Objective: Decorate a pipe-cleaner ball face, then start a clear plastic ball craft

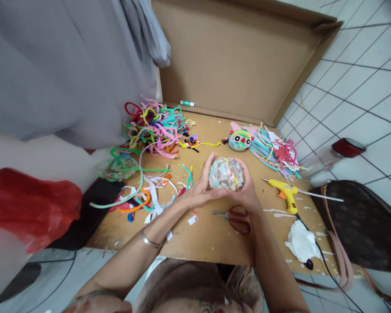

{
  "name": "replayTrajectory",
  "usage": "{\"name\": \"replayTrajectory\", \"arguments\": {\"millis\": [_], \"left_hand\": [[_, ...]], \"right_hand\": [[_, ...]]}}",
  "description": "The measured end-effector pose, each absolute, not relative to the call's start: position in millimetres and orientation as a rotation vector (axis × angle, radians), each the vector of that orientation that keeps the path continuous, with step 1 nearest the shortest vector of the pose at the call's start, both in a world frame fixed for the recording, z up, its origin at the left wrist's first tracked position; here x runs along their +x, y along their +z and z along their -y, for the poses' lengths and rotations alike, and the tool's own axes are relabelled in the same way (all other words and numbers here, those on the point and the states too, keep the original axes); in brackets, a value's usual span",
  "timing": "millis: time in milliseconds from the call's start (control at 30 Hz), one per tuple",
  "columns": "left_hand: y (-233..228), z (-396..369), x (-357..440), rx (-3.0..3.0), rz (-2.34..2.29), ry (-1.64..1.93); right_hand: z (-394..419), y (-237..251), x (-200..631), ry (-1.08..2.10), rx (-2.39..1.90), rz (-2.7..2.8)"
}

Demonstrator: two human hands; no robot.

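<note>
Grasped between the cupped left hand (201, 191) and right hand (249, 191) above the brown table (198, 245), the mottled ball (226, 174) showed no eyes or ears, seeming only partly made, whereas a striped pipe-cleaner animal (239, 141) beyond, bearing both, looked nearly complete.

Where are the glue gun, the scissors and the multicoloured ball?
Glue gun (289, 192): head view, where yellow body meets handle.
Scissors (227, 214): head view, near the pivot.
Multicoloured ball (226, 174): head view, middle of its visible surface.

Rounded ball (226, 174), mottled, multicoloured, held two-handed
</note>
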State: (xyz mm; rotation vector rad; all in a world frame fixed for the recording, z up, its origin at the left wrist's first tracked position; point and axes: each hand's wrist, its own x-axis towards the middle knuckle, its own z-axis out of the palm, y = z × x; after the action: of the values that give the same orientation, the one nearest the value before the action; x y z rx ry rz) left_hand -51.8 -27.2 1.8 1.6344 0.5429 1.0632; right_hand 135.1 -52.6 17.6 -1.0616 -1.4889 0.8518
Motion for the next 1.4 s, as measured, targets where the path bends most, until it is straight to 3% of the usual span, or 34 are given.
{"name": "replayTrajectory", "arguments": {"millis": [200,567,1400], "left_hand": [[12.8,29.1,-48.3,1.315,-0.645,1.024],[2.7,16.0,-50.5,1.619,-0.629,1.125],[0.3,16.6,-44.7,1.329,-0.556,1.470]], "right_hand": [[54.1,17.5,136.3,0.550,-1.068,1.708],[56.1,18.2,143.7,0.877,-1.171,1.636],[57.0,24.3,139.1,0.526,-1.139,1.823]]}}
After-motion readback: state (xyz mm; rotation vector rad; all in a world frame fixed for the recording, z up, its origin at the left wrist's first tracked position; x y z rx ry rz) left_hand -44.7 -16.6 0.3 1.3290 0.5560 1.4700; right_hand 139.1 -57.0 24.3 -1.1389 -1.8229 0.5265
